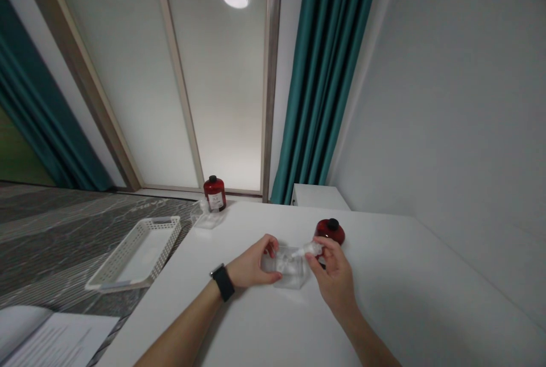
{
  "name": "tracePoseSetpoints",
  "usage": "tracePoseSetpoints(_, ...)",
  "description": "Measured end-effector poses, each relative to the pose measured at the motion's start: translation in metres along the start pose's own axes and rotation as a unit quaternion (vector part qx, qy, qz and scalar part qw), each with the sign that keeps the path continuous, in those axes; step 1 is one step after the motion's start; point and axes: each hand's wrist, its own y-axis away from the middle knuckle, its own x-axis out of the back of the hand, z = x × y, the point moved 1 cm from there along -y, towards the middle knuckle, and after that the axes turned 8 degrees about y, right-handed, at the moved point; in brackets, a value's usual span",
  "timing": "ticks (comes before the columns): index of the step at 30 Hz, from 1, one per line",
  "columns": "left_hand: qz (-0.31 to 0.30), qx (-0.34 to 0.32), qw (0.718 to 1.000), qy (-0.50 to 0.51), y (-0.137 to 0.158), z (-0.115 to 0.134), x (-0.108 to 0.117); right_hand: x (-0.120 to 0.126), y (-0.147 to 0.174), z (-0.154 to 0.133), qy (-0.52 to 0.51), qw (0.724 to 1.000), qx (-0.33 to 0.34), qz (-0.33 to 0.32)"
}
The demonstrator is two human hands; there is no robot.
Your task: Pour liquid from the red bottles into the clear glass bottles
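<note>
In the head view, my left hand [251, 263] curls its thumb and fingers around the left side of a clear plastic box [294, 280] on the white table. Small clear pieces show inside the box, too faint to name. Between thumb and fingertips, my right hand [336, 281] pinches a small white dropper bottle [313, 249]. The bottle lies nearly level, its narrow tip pointing left over the box. Just behind my right hand stands a dark red bottle [335, 231] with a black cap, its lower part partly hidden by my fingers.
At the table's far left corner, a second red bottle [215, 192] with a white label stands beside another clear tray [209, 220]. Left of the white table [256, 327] are a white perforated basket [123, 284] and an open booklet [63, 338]. A white cabinet [319, 196] stands behind the table.
</note>
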Motion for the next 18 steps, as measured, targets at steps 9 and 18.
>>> tracePoseSetpoints(9,-0.001,0.015,1.000,-0.015,0.001,-0.002,0.000,0.008,0.000,0.002,0.044,0.995,0.036,0.083)
tracePoseSetpoints(18,0.088,-0.102,0.990,-0.035,0.002,0.025,0.009,0.004,0.001,-0.015,0.204,0.926,0.317,0.038)
